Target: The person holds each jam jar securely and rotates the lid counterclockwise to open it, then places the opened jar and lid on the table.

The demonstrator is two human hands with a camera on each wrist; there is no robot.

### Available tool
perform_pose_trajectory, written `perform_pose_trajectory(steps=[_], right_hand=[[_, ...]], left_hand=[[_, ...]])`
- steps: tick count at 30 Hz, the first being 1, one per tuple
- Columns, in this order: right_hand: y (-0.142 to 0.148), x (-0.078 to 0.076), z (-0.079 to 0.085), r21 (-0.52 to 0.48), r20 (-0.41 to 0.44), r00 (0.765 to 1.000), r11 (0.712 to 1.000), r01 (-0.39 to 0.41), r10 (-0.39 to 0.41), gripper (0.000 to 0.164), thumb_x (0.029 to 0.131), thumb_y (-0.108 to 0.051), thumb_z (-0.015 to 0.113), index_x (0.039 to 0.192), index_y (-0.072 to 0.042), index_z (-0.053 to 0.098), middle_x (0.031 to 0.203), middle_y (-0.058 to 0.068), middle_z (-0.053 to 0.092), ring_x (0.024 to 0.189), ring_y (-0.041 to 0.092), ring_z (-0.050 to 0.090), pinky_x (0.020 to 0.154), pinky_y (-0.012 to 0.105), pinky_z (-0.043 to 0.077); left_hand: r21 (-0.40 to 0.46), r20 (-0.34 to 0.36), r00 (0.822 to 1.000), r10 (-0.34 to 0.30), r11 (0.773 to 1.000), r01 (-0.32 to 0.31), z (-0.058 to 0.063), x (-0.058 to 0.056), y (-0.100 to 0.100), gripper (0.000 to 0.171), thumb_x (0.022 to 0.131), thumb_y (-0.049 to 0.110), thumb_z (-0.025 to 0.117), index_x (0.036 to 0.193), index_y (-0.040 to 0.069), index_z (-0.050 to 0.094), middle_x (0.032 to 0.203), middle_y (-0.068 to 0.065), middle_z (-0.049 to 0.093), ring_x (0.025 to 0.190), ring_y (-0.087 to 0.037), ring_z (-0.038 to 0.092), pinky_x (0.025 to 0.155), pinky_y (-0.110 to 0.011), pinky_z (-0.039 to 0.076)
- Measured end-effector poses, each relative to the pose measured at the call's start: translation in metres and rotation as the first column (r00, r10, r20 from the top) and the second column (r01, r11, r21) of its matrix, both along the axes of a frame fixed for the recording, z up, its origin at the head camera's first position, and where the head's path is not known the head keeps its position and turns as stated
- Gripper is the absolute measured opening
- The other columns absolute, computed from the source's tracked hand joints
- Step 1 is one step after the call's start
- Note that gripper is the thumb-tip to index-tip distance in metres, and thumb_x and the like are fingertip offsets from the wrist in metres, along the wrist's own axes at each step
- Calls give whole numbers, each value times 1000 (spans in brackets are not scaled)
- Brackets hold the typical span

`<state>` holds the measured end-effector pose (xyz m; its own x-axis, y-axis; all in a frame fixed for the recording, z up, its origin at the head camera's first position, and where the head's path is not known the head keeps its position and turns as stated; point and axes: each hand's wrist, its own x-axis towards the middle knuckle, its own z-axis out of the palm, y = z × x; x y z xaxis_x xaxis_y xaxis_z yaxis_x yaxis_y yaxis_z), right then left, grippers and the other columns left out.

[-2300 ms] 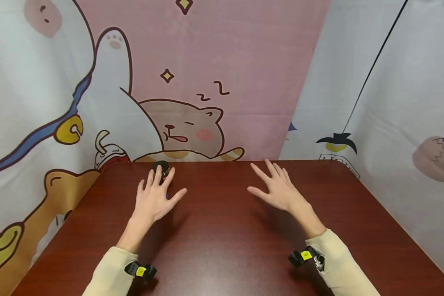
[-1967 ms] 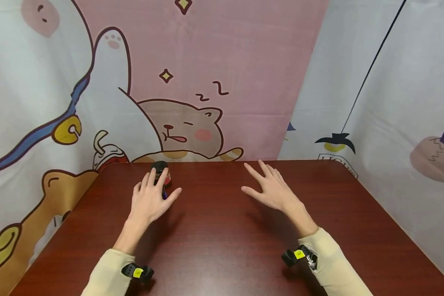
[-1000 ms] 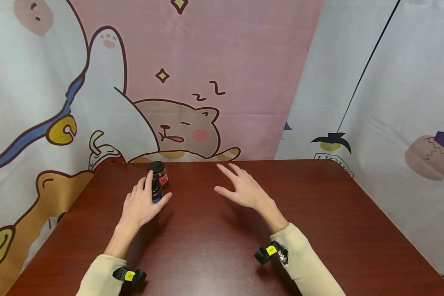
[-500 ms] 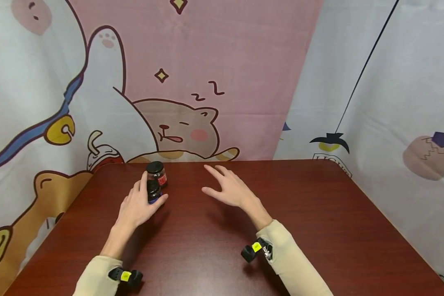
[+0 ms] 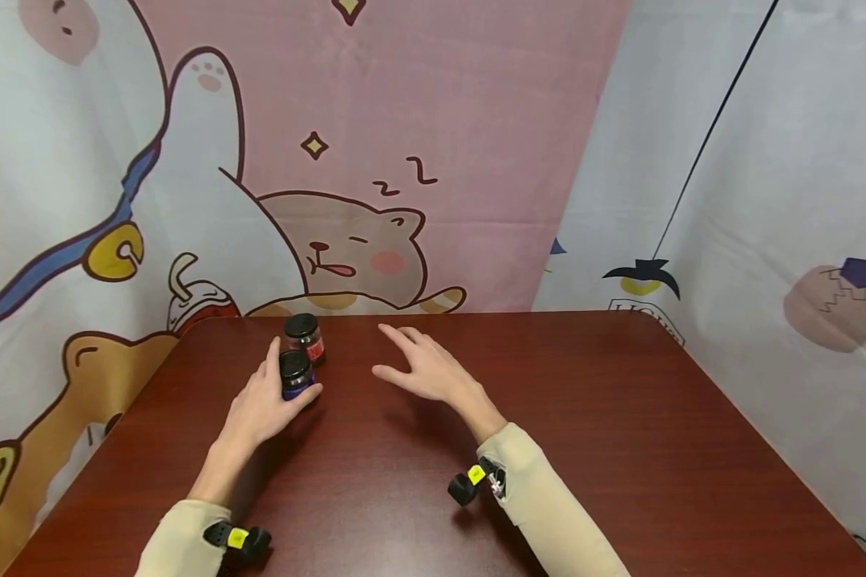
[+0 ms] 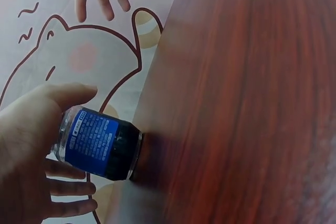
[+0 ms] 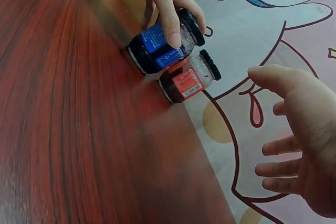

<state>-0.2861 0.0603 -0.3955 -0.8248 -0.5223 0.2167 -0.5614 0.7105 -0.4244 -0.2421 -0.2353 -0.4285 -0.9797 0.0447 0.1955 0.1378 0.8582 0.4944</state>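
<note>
Two glass jars with black lids stand close together at the table's back left. My left hand [image 5: 258, 401] is around the nearer one, a jar with a blue label [image 6: 92, 142], thumb on one side and fingers on the other. Its fingers [image 6: 71, 188] look extended rather than curled in the left wrist view. Just behind stands the jar with a red label [image 7: 187, 81], touched by neither hand. To the right of both jars, my right hand [image 5: 429, 370] hovers above the table, fingers spread and holding nothing; it also shows in the right wrist view, palm toward the jars.
The dark red-brown wooden table [image 5: 584, 449] reaches back to a cartoon-printed cloth [image 5: 491, 160]. More printed cloth hangs along the right side. Each wrist wears a black strap camera, such as the left wrist camera [image 5: 256, 543].
My right hand has moved well to the left, toward the jars. My left hand has shifted slightly left and come around the blue-labelled jar; both jars now show more fully.
</note>
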Motion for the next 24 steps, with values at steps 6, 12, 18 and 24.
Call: perform_pose_trajectory(steps=[6, 12, 18, 24], right_hand=[[-14, -2, -1, -10, 33, 999, 1000, -12, 13, 79, 94, -66, 54, 160, -29, 29, 154, 10, 41, 137, 29, 45, 109, 49, 39], [-29, -1, 1, -34, 42, 998, 998, -44, 45, 79, 94, -64, 56, 160, -29, 30, 154, 8, 42, 137, 28, 45, 109, 48, 40], [-46, 2, 0, -59, 48, 997, 996, -61, 63, 78, 95, -64, 56, 159, -29, 30, 154, 8, 42, 137, 26, 45, 109, 48, 40], [-63, 5, 1, -66, 54, 995, 994, -84, 87, 77, 95, -63, 56, 159, -29, 30, 153, 7, 43, 136, 25, 46, 107, 47, 42]], left_hand=[[53, 19, 1000, 11, 999, -12, -2, -1, -4, 119, 88, 63, 67, 160, 6, -8, 143, -39, 41, 127, -54, 47, 96, -70, 40], [126, 33, 999, 8, 992, -12, -3, -1, -5, 121, 87, 59, 72, 160, 7, -10, 140, -41, 45, 122, -56, 52, 93, -71, 41], [209, 15, 1000, -25, 978, 22, -6, -2, -6, 120, 86, 49, 77, 158, 3, -7, 137, -42, 46, 124, -57, 49, 99, -69, 38], [288, 19, 997, -76, 955, 67, -8, -3, -6, 117, 85, 41, 81, 157, 1, -3, 138, -40, 46, 127, -53, 48, 105, -65, 35]])
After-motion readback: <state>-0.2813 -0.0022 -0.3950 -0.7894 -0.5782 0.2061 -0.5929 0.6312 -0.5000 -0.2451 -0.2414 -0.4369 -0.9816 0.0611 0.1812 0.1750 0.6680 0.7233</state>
